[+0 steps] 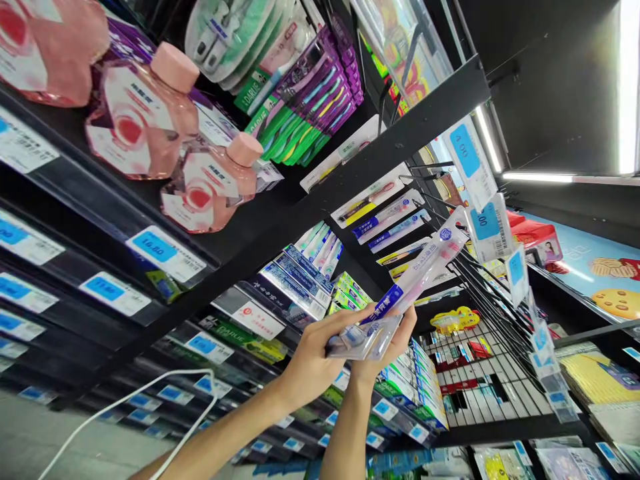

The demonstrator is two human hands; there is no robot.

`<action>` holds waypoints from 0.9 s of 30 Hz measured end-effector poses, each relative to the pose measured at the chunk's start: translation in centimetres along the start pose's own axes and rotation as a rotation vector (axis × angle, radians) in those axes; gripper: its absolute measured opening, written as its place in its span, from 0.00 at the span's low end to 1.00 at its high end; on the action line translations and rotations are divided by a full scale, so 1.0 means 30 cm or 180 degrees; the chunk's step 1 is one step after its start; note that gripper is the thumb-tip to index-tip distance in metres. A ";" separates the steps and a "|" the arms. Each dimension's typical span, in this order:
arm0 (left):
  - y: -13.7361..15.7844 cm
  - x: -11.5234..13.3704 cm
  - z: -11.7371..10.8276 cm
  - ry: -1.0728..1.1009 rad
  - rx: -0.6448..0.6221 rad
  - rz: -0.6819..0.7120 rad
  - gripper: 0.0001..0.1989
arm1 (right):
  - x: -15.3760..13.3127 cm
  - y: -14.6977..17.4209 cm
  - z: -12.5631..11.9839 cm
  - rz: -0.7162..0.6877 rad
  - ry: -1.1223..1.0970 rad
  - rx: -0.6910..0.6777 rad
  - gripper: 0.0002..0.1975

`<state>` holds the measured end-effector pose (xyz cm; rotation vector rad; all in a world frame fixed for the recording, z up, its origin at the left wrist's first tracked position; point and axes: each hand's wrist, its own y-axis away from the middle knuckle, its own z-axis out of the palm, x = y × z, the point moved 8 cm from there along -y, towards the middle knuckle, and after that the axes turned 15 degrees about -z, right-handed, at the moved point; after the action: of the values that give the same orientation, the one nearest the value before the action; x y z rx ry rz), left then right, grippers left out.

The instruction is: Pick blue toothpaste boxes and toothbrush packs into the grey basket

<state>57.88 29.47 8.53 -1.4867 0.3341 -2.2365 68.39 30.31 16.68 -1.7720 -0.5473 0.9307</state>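
Observation:
My left hand (311, 357), coming from the lower left, is closed on the near end of some clear toothbrush packs. My right hand (385, 353) is closed around the same packs from the other side, its fingers partly hidden behind them. One packaged toothbrush (420, 270) points up and to the right, with a blue and white card and a pinkish back. A second clear plastic pack (367, 337) lies across it at an angle, between my hands. What is inside this second pack is hard to make out.
Hanging toothbrush packs (390, 217) and wire hooks with price tags (487, 227) are just beyond my hands. Toothpaste boxes (295, 283) stand behind. Pink mouthwash bottles (145, 120) line the upper left shelf. A black shelf post (350, 170) crosses the view. A white cable (135, 380) loops at lower left.

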 end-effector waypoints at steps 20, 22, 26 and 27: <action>0.079 -0.019 -0.104 -0.0006 0.0443 -0.0666 0.19 | 0.073 0.016 0.124 0.0827 -0.0614 -0.0528 0.22; 0.131 -0.056 -0.128 0.0046 0.0614 -0.0883 0.14 | 0.115 -0.009 0.160 0.0873 -0.0760 -0.0607 0.21; 0.213 -0.111 -0.129 0.0220 0.0527 -0.1265 0.12 | 0.241 -0.081 0.234 0.0758 -0.0731 -0.0785 0.19; 0.223 -0.116 -0.123 0.0239 0.0454 -0.1319 0.13 | 0.276 -0.098 0.255 0.0701 -0.0646 -0.0881 0.18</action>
<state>57.13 25.12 1.39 -1.5051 -0.1246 -2.5745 67.42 41.82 15.20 -2.0278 -0.6436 1.2460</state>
